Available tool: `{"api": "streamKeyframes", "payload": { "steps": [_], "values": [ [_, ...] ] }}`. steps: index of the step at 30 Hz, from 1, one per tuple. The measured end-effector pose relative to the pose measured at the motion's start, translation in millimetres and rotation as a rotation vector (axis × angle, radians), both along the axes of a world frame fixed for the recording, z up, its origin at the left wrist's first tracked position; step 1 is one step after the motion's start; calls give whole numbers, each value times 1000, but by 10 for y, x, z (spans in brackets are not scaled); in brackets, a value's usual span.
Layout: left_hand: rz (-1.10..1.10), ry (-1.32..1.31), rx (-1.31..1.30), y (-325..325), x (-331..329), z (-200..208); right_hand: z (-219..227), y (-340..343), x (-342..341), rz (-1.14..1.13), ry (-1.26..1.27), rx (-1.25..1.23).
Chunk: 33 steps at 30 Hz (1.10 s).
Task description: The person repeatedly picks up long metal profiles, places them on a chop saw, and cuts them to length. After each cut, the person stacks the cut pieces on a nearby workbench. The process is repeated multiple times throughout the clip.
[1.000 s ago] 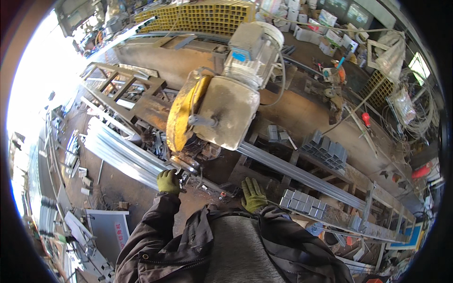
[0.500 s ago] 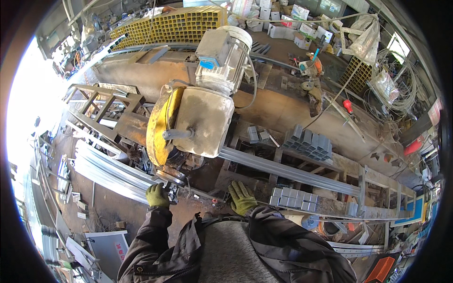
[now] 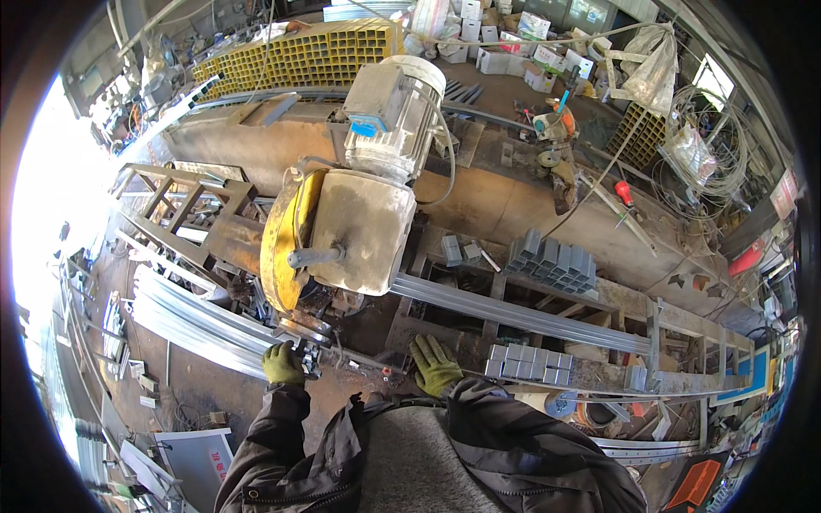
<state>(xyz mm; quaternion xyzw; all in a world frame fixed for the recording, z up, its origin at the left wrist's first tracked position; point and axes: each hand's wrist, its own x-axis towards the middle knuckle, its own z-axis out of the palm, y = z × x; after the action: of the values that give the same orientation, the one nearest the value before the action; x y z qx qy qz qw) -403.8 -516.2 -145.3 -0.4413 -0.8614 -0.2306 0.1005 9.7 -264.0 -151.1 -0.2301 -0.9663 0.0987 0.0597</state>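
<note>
In the head view your left hand point(image 3: 282, 363) is clenched on the ends of the long grey metal profiles point(image 3: 205, 329), steadying them at the front edge of the saw stand point(image 3: 658, 329) under the yellow-guarded chop saw point(image 3: 342, 235); your right hand point(image 3: 434, 363) lies flat and released on that front edge, bracing you. The profiles look bright, ribbed and bundled, running away left
</note>
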Motion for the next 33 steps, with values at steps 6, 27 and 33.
{"api": "streamKeyframes", "payload": {
  "steps": [6,27,33],
  "values": [
    [10,-10,-6,7,-11,0,-6,-22,-5,-9,58,25],
    [8,-30,-7,15,-16,38,103,-2,-4,-12,34,9],
    [20,-29,-12,24,-15,40,113,6,-3,-6,11,5]
  ]
}}
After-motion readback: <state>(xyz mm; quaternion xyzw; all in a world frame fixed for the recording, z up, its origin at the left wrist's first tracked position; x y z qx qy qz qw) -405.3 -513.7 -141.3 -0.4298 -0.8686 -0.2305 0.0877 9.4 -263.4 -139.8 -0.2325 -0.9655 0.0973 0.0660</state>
